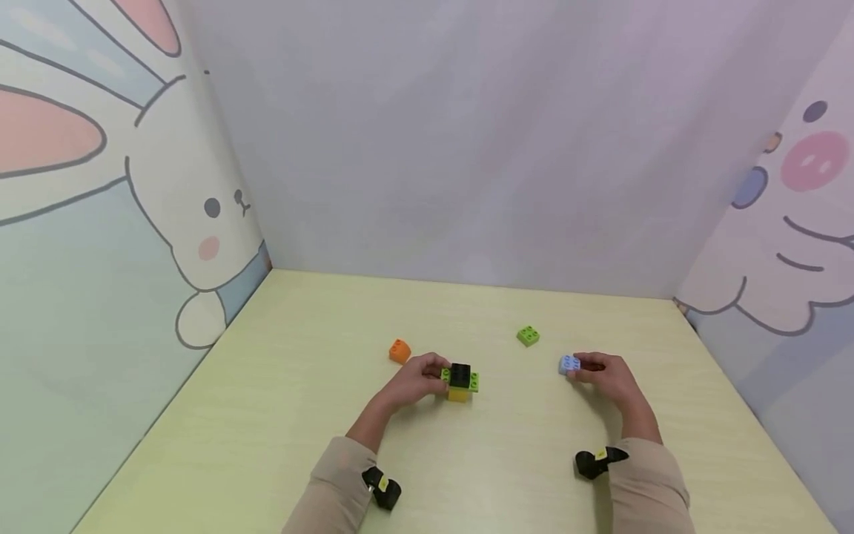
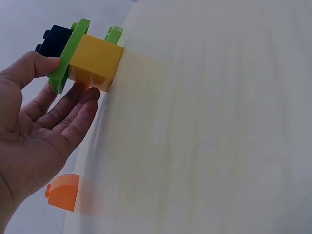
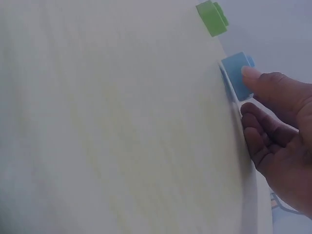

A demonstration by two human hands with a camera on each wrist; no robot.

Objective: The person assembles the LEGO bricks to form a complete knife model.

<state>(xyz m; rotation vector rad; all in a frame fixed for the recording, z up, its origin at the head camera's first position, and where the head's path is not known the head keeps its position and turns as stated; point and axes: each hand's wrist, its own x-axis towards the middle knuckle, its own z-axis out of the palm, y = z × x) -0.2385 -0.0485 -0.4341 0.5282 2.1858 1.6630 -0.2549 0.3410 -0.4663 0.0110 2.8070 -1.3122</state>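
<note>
My left hand (image 1: 416, 380) grips a small stack of toy bricks by its left side, thumb and fingertips at the green plate. The stack has a yellow block (image 2: 96, 57) at the bottom, a green studded plate (image 1: 474, 381) across it, and a black brick (image 1: 460, 374) on top. Off to the right, my right hand (image 1: 610, 378) pinches a light blue brick (image 1: 568, 364), its studs facing up. In the right wrist view the thumb lies on the side of this blue brick (image 3: 237, 75); the other fingertips are partly behind it.
An orange brick with a curved side (image 1: 399, 351) lies just beyond my left hand. A green brick (image 1: 528, 336) sits farther back, between the two hands. The pale wooden table (image 1: 320, 311) ends at a grey back wall (image 1: 467, 185), with cartoon-printed panels on both sides.
</note>
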